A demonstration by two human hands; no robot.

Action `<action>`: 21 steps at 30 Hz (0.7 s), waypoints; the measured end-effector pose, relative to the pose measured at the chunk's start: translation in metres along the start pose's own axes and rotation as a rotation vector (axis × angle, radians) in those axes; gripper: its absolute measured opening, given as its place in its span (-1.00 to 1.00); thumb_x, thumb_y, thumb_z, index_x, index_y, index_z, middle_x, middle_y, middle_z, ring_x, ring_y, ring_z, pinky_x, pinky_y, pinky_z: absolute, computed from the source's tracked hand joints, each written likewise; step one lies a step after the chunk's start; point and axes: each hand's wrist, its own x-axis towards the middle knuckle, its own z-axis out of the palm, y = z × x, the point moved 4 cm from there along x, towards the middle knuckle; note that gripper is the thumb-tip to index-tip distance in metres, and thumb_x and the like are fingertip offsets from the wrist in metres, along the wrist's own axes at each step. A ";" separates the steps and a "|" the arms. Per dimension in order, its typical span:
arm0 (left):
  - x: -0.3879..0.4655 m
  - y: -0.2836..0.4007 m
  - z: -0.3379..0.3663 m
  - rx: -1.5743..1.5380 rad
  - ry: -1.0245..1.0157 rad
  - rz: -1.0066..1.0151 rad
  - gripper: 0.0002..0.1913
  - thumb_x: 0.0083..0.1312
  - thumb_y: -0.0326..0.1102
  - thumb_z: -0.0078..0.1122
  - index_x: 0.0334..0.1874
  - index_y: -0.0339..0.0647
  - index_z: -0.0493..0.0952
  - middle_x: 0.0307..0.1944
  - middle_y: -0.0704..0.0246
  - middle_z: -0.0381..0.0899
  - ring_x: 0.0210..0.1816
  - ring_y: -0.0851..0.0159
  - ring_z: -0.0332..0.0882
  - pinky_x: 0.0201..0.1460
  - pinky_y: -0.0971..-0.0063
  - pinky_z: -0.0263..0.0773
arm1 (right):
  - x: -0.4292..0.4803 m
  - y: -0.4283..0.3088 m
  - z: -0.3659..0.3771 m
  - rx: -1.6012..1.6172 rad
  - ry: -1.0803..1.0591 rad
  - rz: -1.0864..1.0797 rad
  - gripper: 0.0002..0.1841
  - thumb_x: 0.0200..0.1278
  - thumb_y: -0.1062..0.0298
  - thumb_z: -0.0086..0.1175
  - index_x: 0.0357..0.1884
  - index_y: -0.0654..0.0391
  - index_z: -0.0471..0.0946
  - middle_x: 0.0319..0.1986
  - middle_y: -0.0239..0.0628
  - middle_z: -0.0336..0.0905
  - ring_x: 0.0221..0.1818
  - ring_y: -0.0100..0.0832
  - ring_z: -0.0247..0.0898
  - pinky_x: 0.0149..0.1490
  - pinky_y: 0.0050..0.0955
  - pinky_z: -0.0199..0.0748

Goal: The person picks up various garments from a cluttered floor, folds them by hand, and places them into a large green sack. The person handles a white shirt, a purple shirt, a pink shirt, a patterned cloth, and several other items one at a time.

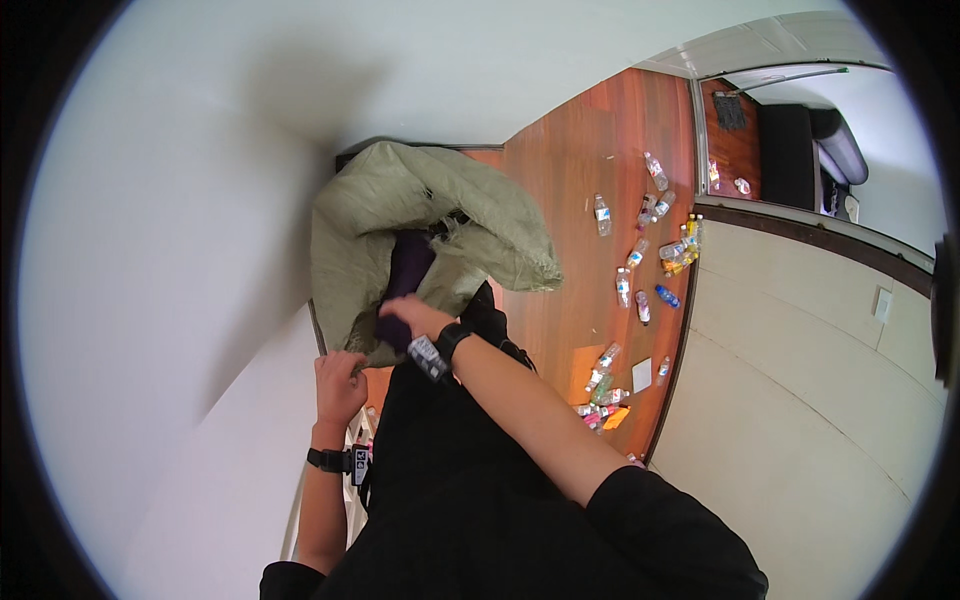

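Observation:
A large olive-green woven sack (435, 176) stands against the wall in front of me, its mouth gaping towards me. My left hand (341, 382) grips the near left part of its rim, fingers curled over the edge. Inside the mouth lies a dark purple cloth-like item (409, 262), its lower part inside the sack out of sight. My right hand (416, 315) is at the sack's mouth, over the purple item and touching it; its fingers are slightly blurred, so a grasp cannot be told. Both wrists wear black bands with small printed tags.
Several plastic bottles (623, 287) lie scattered on the wooden floor (555, 187) to the right, a blue bottle (667, 296) among them. A white flat square (641, 375) lies near the lower group. White walls (187, 187) close in left and ahead. A mop (729, 111) and dark sofa (786, 154) show through a doorway.

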 end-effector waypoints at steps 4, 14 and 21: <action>-0.003 -0.006 -0.004 -0.014 0.001 -0.009 -0.79 -0.01 -0.50 0.17 -0.28 -0.13 0.56 -0.38 0.31 0.51 -0.22 0.12 0.46 -0.06 0.28 0.25 | -0.011 -0.016 0.026 0.864 -0.098 0.981 -0.54 0.15 0.28 0.19 0.06 0.33 0.52 -0.05 -0.04 0.59 0.00 -0.10 0.53 0.04 -0.25 0.47; -0.001 -0.008 -0.009 0.050 -0.182 -0.044 -0.88 0.16 -0.28 0.29 -0.41 -0.18 0.65 -0.49 0.31 0.62 -0.35 0.13 0.49 -0.18 0.26 0.27 | 0.033 -0.031 0.011 1.402 0.316 0.764 -0.16 0.15 0.00 0.20 0.41 0.15 0.12 0.44 -0.15 -0.03 0.42 -0.14 -0.01 0.40 -0.11 0.00; -0.005 -0.012 -0.008 0.036 -0.224 -0.001 -0.91 0.17 -0.32 0.28 -0.37 -0.16 0.66 -0.49 0.29 0.61 -0.35 0.11 0.50 -0.22 0.27 0.28 | 0.010 -0.053 0.054 0.546 -0.061 0.785 0.01 0.14 -0.06 0.21 0.43 0.40 -0.02 0.39 0.17 0.03 0.34 0.10 0.12 0.36 -0.10 0.16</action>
